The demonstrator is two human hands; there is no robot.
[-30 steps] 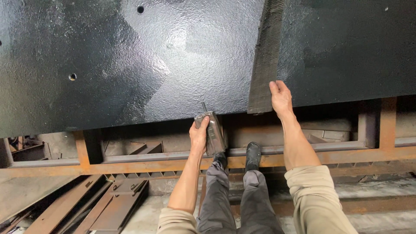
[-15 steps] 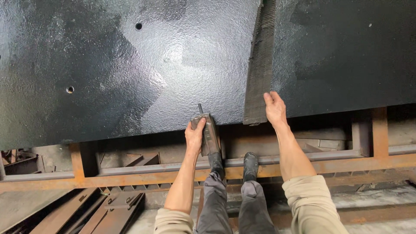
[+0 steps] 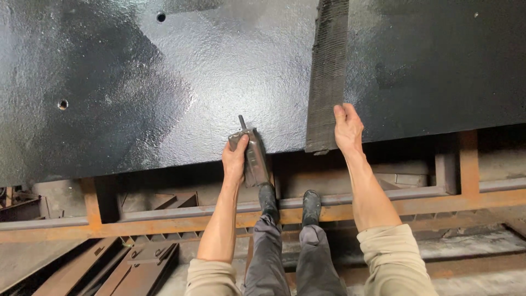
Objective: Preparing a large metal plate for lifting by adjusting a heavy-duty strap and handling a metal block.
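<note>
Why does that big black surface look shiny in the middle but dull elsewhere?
Head view: light glares pale off the wet-looking, pebbly large black metal plate between the left hand and the dark ribbed strip by the right hand; its right part stays matte and dark. Under the plate lies deep shadow. The picture is sharp throughout.

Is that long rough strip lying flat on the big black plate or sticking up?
Flat. The ribbed strip lies against the black plate; the right hand rests beside its lower end.
</note>
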